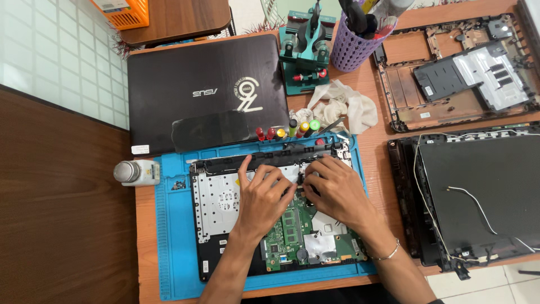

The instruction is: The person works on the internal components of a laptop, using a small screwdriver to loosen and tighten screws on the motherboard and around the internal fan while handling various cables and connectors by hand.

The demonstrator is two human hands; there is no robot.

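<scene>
Head view: hands flat (fingers spread) on laptop chassis

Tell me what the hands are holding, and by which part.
Nothing is lifted. Both the left hand and right hand rest fingertips on the opened laptop's insides, near its top middle; any small part pinched there cannot be told.

Both hands, the left hand and right hand, rest on the open laptop base on the blue mat. Screwdrivers and a closed laptop crowd the far edge. A bottle blocks the left, a screen panel the right. The mat's near strip lies free.
</scene>
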